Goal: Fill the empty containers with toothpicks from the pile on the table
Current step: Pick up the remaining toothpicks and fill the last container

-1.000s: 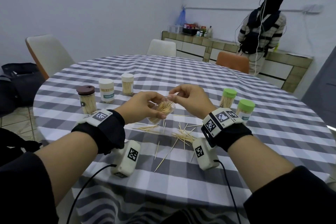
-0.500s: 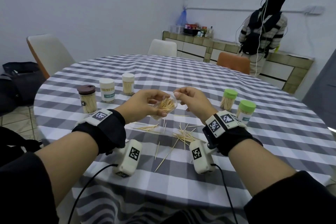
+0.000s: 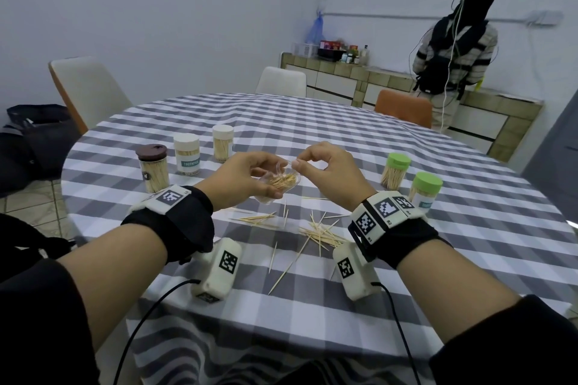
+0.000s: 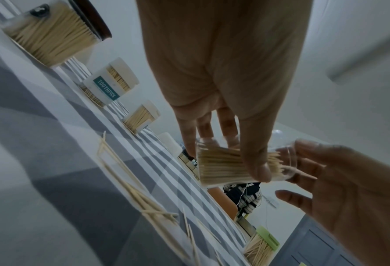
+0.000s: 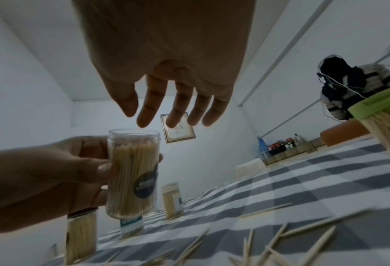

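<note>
My left hand (image 3: 250, 178) grips a clear lidless container (image 3: 281, 182) packed with toothpicks and holds it tilted above the table. The left wrist view has the left thumb across the container (image 4: 216, 171). My right hand (image 3: 316, 162) hovers at its mouth with fingers relaxed and spread (image 5: 171, 115), holding nothing; one fingertip touches the rim (image 4: 303, 147). Loose toothpicks (image 3: 319, 234) lie scattered on the checked tablecloth (image 3: 312, 306) just below both hands.
Closed, filled containers stand on the table: brown-lidded (image 3: 152, 167) and two white ones (image 3: 186, 153) (image 3: 223, 142) on the left, two green-lidded ones (image 3: 395, 170) (image 3: 425, 187) on the right. Chairs ring the table. A person (image 3: 453, 50) stands at the far counter.
The left hand has raised the container slightly and tilted its mouth more toward me. The right hand stayed at the rim, and the toothpicks now sit inside rather than sticking out.
</note>
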